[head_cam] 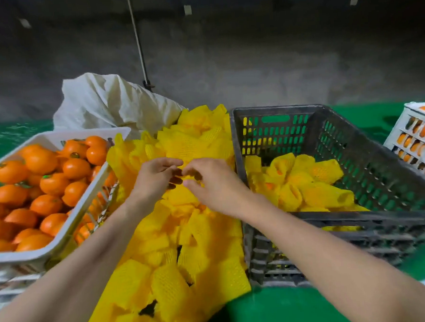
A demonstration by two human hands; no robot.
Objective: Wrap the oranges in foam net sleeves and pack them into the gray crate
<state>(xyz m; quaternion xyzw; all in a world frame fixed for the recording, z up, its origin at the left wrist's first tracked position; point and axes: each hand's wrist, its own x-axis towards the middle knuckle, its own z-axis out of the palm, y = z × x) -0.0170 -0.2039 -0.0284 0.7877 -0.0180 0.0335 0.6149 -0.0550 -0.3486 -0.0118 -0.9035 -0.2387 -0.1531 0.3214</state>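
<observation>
The yellow foam net sleeve (185, 177) is sitting between your two hands, above the loose pile of yellow sleeves (193, 142) that is lying between the two containers. Your left hand (156, 181) and right hand (215, 185) are meeting over it, with the fingers (173, 163) curled and seemingly pinching its edge to pull it open. No orange is in either hand yet. The bare oranges (45, 184) are waiting in the white plastic basket (82, 212) on your left. The wrapped oranges (301, 180) are lying low in the gray slotted plastic crate (275, 110) on your right. You are risking a tear if you are pulling the thin net too hard. You could also be lifting two sleeves at once, since they are clinging together in the heap. A half-opened sleeve may be snagging on the fruit or slipping off on the way to the crate. The basket is tilting and heaped high, so a careless reach could be sending fruit rolling onto the green counter (276, 310). Some oranges are carrying small greenish stickers (46, 177), too small to read. No other writing is showing on the crumpled white sack (105, 102) or the second white crate (412, 135).
</observation>
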